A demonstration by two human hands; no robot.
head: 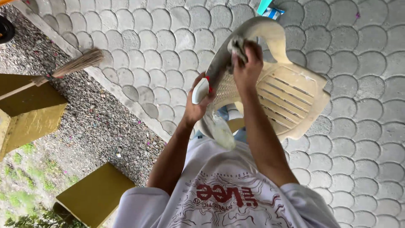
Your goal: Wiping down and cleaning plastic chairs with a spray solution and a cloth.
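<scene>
Chair tilted, grime visible on backrest; right hand pinching cloth at 12 o'clock rim, left hand gripping 9 o'clock edge. Wiping partway; seat slats seemingly unwiped.

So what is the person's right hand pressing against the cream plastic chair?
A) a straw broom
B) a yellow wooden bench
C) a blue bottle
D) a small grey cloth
D: the right hand presses a small grey cloth on the back of the cream plastic chair, while the left hand has a grip on the chair's edge.
</scene>
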